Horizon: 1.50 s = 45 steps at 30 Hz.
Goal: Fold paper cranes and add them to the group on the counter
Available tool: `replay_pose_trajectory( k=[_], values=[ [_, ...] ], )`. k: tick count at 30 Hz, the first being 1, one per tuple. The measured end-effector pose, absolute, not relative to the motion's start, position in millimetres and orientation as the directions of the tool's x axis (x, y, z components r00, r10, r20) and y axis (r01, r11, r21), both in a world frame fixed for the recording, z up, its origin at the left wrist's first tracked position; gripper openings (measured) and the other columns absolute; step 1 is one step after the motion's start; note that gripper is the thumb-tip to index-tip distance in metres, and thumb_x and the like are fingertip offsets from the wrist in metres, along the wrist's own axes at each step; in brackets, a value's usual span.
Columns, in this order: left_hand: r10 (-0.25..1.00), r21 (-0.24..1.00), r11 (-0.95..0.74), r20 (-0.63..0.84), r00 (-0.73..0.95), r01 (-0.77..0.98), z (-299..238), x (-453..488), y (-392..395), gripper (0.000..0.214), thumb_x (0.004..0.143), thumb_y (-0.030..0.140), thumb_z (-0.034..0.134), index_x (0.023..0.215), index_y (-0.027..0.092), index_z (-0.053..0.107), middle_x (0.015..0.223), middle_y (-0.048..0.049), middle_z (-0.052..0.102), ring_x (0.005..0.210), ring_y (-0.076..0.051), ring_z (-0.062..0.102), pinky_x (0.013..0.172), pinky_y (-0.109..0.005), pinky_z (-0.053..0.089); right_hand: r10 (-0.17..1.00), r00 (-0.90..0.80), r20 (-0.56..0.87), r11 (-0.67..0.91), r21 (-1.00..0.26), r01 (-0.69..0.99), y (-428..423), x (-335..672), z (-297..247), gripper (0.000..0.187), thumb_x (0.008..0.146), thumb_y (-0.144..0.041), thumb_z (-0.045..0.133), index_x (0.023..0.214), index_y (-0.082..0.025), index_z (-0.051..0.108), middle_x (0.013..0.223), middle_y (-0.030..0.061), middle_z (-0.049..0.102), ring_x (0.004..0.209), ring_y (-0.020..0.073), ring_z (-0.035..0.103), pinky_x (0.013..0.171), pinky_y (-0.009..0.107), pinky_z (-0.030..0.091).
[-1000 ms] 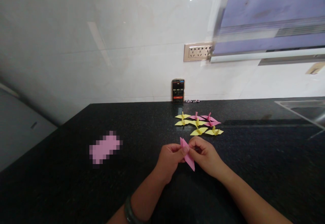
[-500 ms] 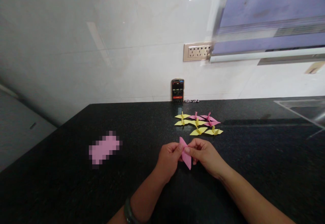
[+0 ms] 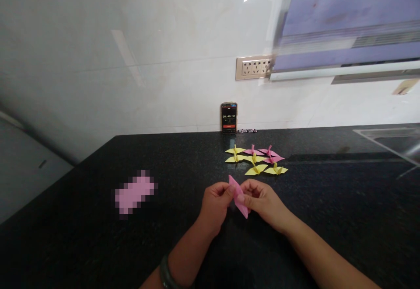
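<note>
A folded piece of pink origami paper (image 3: 242, 208), long and pointed at both ends, is pinched between my two hands above the dark counter. My left hand (image 3: 216, 203) grips its left side with thumb and bent fingers. On its right side, the thumb of my right hand (image 3: 264, 201) presses the paper, its fingers curled behind. Parts of the paper are hidden under the fingers. Just beyond my hands lie several folded paper cranes: yellow ones, such as a front yellow crane (image 3: 256, 170), and pink ones, such as a pink crane (image 3: 269, 151).
A phone (image 3: 229, 117) showing a timer leans against the wall, with a beaded strap (image 3: 247, 130) beside it. At left on the black counter (image 3: 82, 245) is a pixelated pink patch (image 3: 134, 194). A wall socket (image 3: 254, 67) and a sink edge (image 3: 383, 147) are at right.
The pink paper has tilted slightly, its upper tip shifting left. My left hand has moved a little left, and both hands still pinch the paper.
</note>
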<state>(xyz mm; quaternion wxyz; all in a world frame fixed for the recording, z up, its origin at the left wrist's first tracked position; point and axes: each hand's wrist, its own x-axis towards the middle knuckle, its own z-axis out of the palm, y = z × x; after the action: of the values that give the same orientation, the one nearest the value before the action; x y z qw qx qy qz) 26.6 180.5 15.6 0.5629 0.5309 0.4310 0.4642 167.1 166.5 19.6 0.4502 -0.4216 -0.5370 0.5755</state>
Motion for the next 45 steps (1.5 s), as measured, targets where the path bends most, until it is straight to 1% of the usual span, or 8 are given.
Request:
replay_pose_trajectory(
  k=[4,8,12,16,24,33,38,45],
  values=[
    [0.98,0.98,0.068,-0.03,0.197,-0.185,15.3,28.4,181.2,0.02,0.071,0.033,0.057,0.067,0.013,0.061,0.049,0.0045,0.044,0.046,-0.006,0.036,0.046,-0.019,0.028,0.967,-0.093,0.236,0.25,-0.949,0.19,165.4,164.2,17.7,0.016,0.077,-0.031,0.053,0.075,-0.016,0.055,0.058,-0.0021,0.05,0.05,0.0086,0.044,0.047,0.021,0.036],
    [0.965,0.933,0.209,-0.149,0.214,-0.293,13.1,32.0,179.8,0.019,0.068,0.031,0.062,0.073,0.013,0.06,0.056,0.0016,0.052,0.047,-0.006,0.044,0.048,-0.02,0.035,0.814,-0.168,0.557,0.548,-0.638,0.541,164.9,168.6,17.0,0.01,0.078,-0.02,0.048,0.077,-0.017,0.058,0.067,0.0024,0.054,0.062,0.0123,0.049,0.057,0.025,0.039],
    [0.964,0.933,0.225,-0.172,0.203,-0.28,14.0,33.6,177.4,0.026,0.07,0.036,0.059,0.072,0.01,0.062,0.064,-0.004,0.059,0.058,-0.011,0.053,0.058,-0.024,0.042,0.729,-0.296,0.617,0.604,-0.376,0.703,165.7,173.6,17.2,0.014,0.078,-0.015,0.045,0.077,-0.016,0.059,0.074,0.0059,0.056,0.069,0.0146,0.051,0.061,0.026,0.041],
    [0.976,0.964,0.151,-0.11,0.187,-0.22,15.9,32.9,176.2,0.029,0.072,0.039,0.056,0.073,0.011,0.064,0.063,-0.0037,0.059,0.063,-0.013,0.055,0.06,-0.024,0.042,0.719,-0.334,0.609,0.595,-0.291,0.749,164.3,172.9,18.1,0.016,0.079,-0.016,0.045,0.082,-0.016,0.061,0.076,0.0066,0.056,0.072,0.0159,0.051,0.061,0.026,0.042],
    [0.953,0.897,0.269,-0.196,0.231,-0.35,19.6,24.5,183.4,0.021,0.067,0.033,0.061,0.063,0.012,0.059,0.058,-0.0003,0.056,0.051,-0.009,0.049,0.051,-0.021,0.038,0.741,-0.378,0.556,0.653,-0.461,0.601,159.3,171.8,24.7,0.049,0.068,-0.027,0.063,0.114,-0.017,0.047,0.092,0.0084,0.049,0.084,0.0197,0.047,0.069,0.032,0.044],
    [0.877,0.894,0.382,-0.271,0.396,-0.234,18.0,17.1,186.6,0.023,0.062,0.028,0.064,0.052,0.013,0.05,0.04,0.007,0.033,0.036,-0.003,0.027,0.039,-0.021,0.018,0.68,-0.375,0.63,0.718,-0.469,0.515,166.7,175.3,18.5,0.025,0.074,-0.01,0.05,0.089,-0.026,0.063,0.088,0.0048,0.048,0.077,0.0162,0.048,0.063,0.029,0.042],
    [0.884,0.938,0.294,-0.194,0.426,-0.183,15.9,16.5,187.4,0.029,0.07,0.034,0.056,0.051,0.014,0.047,0.043,0.006,0.034,0.039,-0.005,0.027,0.041,-0.022,0.018,0.693,-0.378,0.614,0.708,-0.478,0.52,167.0,175.6,20.2,0.019,0.075,-0.013,0.052,0.084,-0.024,0.064,0.082,0.0041,0.05,0.076,0.0161,0.048,0.064,0.03,0.04],
    [0.918,0.998,-0.02,-0.005,0.396,0.06,20.3,21.7,183.3,0.037,0.077,0.04,0.044,0.05,0.015,0.045,0.045,0.0049,0.034,0.044,-0.007,0.029,0.045,-0.022,0.022,0.882,-0.211,0.421,0.471,-0.793,0.386,165.7,171.0,22.3,0.014,0.076,-0.026,0.055,0.065,-0.018,0.057,0.069,0.0009,0.048,0.064,0.0124,0.047,0.056,0.024,0.04]
  ],
)
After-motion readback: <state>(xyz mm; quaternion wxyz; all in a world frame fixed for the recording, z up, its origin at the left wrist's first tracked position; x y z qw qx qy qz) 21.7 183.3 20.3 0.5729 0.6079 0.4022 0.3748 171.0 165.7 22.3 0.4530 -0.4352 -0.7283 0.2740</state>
